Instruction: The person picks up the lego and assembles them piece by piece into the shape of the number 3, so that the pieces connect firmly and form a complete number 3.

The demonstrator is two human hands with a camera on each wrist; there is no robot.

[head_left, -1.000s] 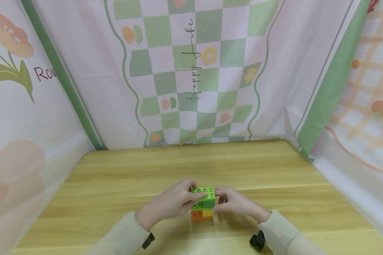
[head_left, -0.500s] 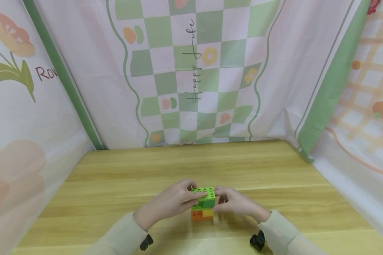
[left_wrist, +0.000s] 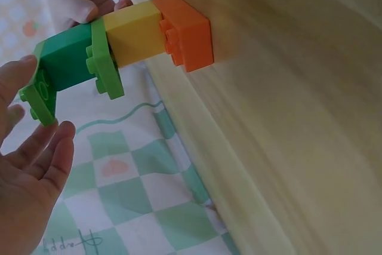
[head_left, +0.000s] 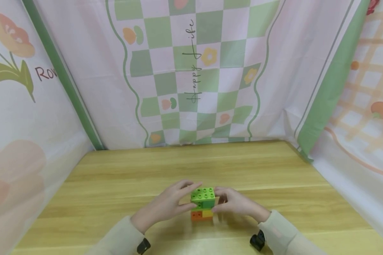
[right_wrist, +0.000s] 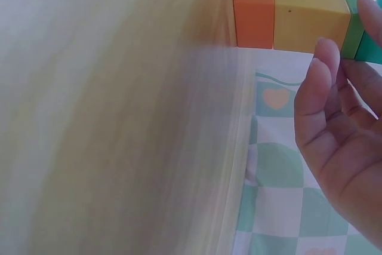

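Note:
A tower of toy building bricks stands on the table. From the bottom up it has an orange brick [left_wrist: 194,34], a yellow brick [left_wrist: 132,33], a bright green studded plate [left_wrist: 106,67], a dark green brick [left_wrist: 68,57] and a second bright green plate [head_left: 203,194] on top. My left hand [head_left: 169,202] is spread at the tower's left, thumb and fingers apart, with fingertips right at the top plate's edge. On the other side my right hand [head_left: 237,204] holds the tower, thumb in front at the green layers and curled fingers partly hidden behind.
The wooden table [head_left: 131,170] reaches back to a hanging checkered cloth [head_left: 207,81] with printed lettering. Patterned cloths also hang at the left and right sides. A small black device [head_left: 257,241] is worn at my right wrist, another [head_left: 143,245] at the left.
My left hand has lifted its fingers off the top plate and drawn slightly left, spreading them, so the studs now show. The right hand and the tower have stayed in place.

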